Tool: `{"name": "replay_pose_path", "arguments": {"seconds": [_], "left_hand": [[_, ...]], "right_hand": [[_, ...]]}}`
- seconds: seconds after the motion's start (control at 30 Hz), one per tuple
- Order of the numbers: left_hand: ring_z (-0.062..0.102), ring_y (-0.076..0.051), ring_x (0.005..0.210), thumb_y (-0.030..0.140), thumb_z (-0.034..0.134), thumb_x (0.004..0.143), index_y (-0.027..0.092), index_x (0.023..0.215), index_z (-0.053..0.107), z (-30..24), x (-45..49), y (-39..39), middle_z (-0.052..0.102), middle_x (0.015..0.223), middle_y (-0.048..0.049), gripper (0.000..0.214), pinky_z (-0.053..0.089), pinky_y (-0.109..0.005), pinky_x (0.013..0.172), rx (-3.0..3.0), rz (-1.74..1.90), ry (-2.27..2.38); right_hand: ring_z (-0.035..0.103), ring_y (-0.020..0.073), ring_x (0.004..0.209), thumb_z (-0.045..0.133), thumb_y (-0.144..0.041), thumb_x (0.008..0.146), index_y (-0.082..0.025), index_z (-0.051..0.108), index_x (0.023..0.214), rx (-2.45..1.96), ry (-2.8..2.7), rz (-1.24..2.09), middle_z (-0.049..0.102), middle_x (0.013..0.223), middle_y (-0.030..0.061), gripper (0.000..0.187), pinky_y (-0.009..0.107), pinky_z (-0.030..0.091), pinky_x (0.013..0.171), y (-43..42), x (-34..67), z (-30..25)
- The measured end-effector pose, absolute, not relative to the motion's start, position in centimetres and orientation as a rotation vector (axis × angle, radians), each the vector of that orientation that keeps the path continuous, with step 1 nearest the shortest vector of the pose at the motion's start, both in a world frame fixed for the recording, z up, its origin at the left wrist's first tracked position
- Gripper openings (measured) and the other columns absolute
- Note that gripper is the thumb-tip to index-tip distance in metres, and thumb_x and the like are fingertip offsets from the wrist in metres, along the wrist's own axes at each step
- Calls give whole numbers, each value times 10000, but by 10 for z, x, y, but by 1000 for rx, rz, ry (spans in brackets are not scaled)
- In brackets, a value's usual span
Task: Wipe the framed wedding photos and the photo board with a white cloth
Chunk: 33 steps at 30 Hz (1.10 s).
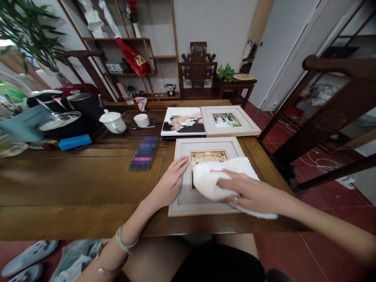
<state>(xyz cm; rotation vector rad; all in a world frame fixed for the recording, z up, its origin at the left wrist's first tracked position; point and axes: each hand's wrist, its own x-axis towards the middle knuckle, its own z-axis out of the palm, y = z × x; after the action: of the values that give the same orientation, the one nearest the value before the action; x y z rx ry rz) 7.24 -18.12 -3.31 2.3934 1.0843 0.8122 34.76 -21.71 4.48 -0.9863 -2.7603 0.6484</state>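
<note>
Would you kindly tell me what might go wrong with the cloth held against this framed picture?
The near frame lies close to the front edge of the table, so a hard pull toward the lap might tip it off. The right hand, on the white cloth, wears a ring that could scratch the frame. The left hand rests on the frame's side and may leave smudges.

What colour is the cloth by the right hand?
The cloth is white, shown best in the head view.
</note>
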Motion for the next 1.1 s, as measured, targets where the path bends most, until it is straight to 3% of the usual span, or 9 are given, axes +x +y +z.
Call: {"name": "replay_pose_path", "arguments": {"seconds": [0.13, 0.23, 0.43, 0.57, 0.7, 0.9, 1.1], "left_hand": [[302, -253, 1416, 125, 311, 944, 173, 1435, 408, -33, 72, -181, 398, 1494, -124, 503, 260, -521, 1175, 2390, 821, 1082], [304, -252, 1415, 122, 316, 943, 196, 1441, 399, -33, 72, -181, 396, 1498, -110, 510, 262, -529, 1172, 2394, 833, 1069], [283, -235, 1424, 125, 292, 955, 168, 1440, 390, -33, 71, -181, 381, 1504, -117, 497, 251, -509, 1181, 2411, 785, 1095], [280, -240, 1426, 122, 289, 956, 178, 1441, 387, -31, 71, -181, 376, 1509, -111, 498, 248, -517, 1179, 2404, 760, 1110], [285, -239, 1424, 117, 295, 954, 193, 1446, 380, -31, 71, -181, 378, 1507, -105, 506, 253, -515, 1178, 2397, 789, 1083], [276, -243, 1427, 123, 294, 955, 169, 1445, 383, -33, 71, -180, 372, 1510, -116, 500, 242, -510, 1182, 2397, 785, 1090], [287, -244, 1421, 126, 293, 954, 136, 1432, 398, -34, 72, -180, 387, 1495, -140, 489, 244, -514, 1181, 2405, 788, 1103]], "right_hand": [[338, 307, 1363, 541, -52, 733, -238, 605, 1095, -813, -2896, 542, 430, 1453, 104, 412, 510, 326, 1078, -248, 337, 47], [317, 354, 1371, 567, -54, 710, -229, 611, 1103, -756, -2939, 364, 401, 1479, 127, 432, 615, 283, 1070, -244, 335, 35], [321, 366, 1367, 546, 7, 729, -184, 588, 1135, -959, -2884, -122, 413, 1459, 176, 451, 625, 276, 1062, -182, 344, 10], [300, 361, 1378, 528, 31, 732, -168, 582, 1136, -1068, -2794, -266, 371, 1485, 174, 454, 602, 268, 1076, -133, 348, 9], [291, 351, 1381, 499, -2, 773, -183, 576, 1152, -1123, -2730, -241, 359, 1498, 145, 427, 610, 283, 1060, -106, 341, 12], [264, 345, 1393, 522, -199, 903, -197, 620, 1104, -1030, -2839, -32, 415, 1469, 118, 223, 582, 301, 1055, -129, 330, 19], [363, 363, 1336, 574, -151, 848, -203, 646, 1045, -1010, -2912, 210, 457, 1437, 114, 216, 547, 382, 993, -202, 316, 36]]}}
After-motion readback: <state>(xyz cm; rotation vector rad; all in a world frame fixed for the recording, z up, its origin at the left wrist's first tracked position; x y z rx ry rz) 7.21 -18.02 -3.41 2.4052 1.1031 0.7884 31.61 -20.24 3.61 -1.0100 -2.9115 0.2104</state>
